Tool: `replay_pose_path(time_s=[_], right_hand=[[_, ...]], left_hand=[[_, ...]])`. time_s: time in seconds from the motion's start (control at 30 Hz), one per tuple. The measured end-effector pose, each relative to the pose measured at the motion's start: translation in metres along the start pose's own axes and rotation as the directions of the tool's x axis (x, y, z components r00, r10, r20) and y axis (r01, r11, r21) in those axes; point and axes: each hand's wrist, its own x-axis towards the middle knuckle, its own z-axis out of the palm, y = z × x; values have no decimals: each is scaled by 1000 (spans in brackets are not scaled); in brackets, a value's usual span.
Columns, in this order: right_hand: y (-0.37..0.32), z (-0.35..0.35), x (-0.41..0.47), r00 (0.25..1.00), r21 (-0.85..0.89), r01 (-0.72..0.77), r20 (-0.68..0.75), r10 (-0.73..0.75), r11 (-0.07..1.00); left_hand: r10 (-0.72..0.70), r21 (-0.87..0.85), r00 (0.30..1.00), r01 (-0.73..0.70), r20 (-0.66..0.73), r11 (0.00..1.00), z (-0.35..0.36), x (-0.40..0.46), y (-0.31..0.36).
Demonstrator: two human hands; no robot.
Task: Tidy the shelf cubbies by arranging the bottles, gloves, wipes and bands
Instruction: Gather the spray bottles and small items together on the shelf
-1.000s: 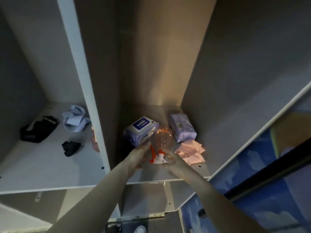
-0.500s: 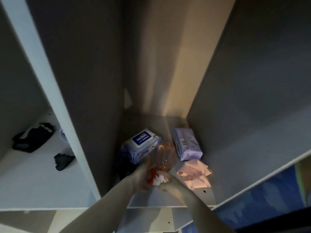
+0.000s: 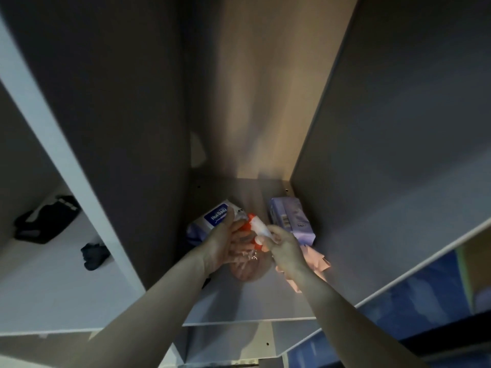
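Inside the middle cubby, left hand (image 3: 221, 248) wraps the spray bottle (image 3: 248, 266); right hand (image 3: 283, 247) pinches its nozzle (image 3: 256, 227).

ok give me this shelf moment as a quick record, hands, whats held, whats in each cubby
left hand: grips the spray bottle body
right hand: pinches the bottle's white and orange spray head
middle cubby: two wipes packs, blue-label left, purple right; pink cloth in front of the purple pack
left cubby: two dark items, too dim to identify
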Motion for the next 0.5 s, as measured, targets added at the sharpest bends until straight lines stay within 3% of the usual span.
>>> replay_pose_path(time_s=[0.17, 0.33, 0.5], right_hand=[[-10, 1, -3, 1000, -67, 14, 27, -13, 998], [-16, 2, -5, 1000, -91, 27, -3, -28, 996], [-18, 2, -6, 999, -33, 1, 38, 1, 999]], left_hand=[[20, 45, 1000, -21, 21, 999, -10, 2, -7], [92, -21, 996, -92, -15, 996, -3, -5, -1], [153, 5, 988, -153, -21, 988, -1, -15, 2]])
